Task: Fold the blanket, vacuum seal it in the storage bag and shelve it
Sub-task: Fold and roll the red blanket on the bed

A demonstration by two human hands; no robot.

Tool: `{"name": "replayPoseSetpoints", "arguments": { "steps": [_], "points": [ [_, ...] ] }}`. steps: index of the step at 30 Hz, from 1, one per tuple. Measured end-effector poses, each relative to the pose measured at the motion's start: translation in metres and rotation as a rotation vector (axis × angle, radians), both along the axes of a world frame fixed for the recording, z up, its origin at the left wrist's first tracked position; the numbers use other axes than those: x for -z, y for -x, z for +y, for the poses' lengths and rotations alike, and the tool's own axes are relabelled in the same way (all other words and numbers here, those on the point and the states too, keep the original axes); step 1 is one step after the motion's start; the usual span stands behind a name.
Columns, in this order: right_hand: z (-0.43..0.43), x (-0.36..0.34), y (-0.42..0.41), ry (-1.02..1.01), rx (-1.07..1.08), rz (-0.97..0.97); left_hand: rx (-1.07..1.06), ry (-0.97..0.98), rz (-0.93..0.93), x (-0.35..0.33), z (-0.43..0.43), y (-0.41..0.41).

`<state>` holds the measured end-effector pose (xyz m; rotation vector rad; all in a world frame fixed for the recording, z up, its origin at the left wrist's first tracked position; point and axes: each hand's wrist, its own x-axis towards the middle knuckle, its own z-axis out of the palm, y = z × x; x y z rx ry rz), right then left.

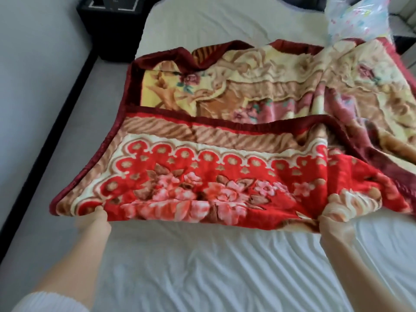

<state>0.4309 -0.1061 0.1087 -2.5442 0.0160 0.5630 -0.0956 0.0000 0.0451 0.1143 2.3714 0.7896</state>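
White-sheeted bed (202,266) under floral blanket (225,131), partly folded, long axis crosswise, spread away beyond both hands; left hand (99,218) pinching near edge at left corner, right hand (326,224) tucked under same edge, grip unclear; storage bag (358,19) far beyond right hand.

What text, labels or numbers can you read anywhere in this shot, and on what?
None can be read.
Black box beside the bed: a small pale mark, too blurred to read.
Storage bag: coloured print, too blurred to tell whether it is lettering.
Blanket: floral pattern only, no words.
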Motion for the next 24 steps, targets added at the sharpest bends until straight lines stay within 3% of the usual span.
{"name": "replayPoseSetpoints", "arguments": {
  "steps": [6, 10, 13, 15, 20, 24],
  "points": [
    [-0.087, -0.009, 0.001, 0.066, -0.112, -0.061, 0.002, -0.022, 0.011, -0.026, -0.101, 0.006],
    [-0.134, -0.01, -0.008, 0.136, -0.235, -0.047, 0.081, 0.126, 0.01, -0.018, -0.164, 0.011],
    [-0.138, -0.021, -0.001, 0.214, -0.567, -0.017, 0.293, 0.224, 0.014, -0.016, -0.182, 0.011],
    [-0.126, -0.024, 0.005, 0.328, -0.724, 0.055, 0.392, 0.267, 0.072, -0.015, -0.177, 0.016],
    [-0.056, -0.007, 0.021, 0.487, -0.872, -0.154, 0.696, 0.245, 0.317, -0.011, -0.111, 0.028],
    [0.031, 0.003, 0.053, 0.471, -1.019, -0.284, 0.941, 0.059, 0.481, -0.02, -0.029, -0.001]
  ]
}}
